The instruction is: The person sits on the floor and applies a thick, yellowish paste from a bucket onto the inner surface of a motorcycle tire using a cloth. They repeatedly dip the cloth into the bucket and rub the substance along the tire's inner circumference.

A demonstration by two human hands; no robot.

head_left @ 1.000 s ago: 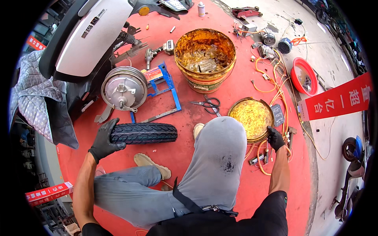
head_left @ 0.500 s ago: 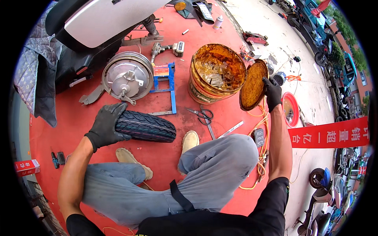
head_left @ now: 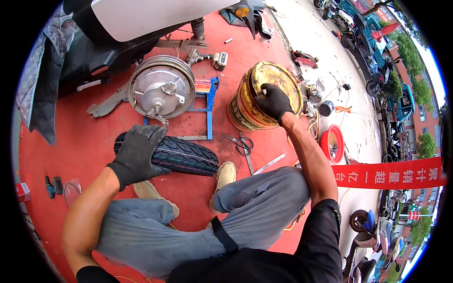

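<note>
your left hand [head_left: 137,153], in a black glove, rests on top of a black tyre [head_left: 177,155] lying on the red floor [head_left: 71,141], fingers curled over its left end. your right hand [head_left: 272,101], also gloved, presses down on a yellow lid [head_left: 264,78] sitting on a stained yellow bucket [head_left: 245,111], further off and to the right. between tyre and bucket lie scissors [head_left: 240,143]. beyond the tyre, a silver wheel hub [head_left: 162,88] leans against a blue stand [head_left: 207,101], under a scooter body [head_left: 118,28]. you sit low, grey-trousered knees up, one beige shoe [head_left: 225,175] touching the tyre's near edge. a red banner [head_left: 391,173] hangs far right.
</note>
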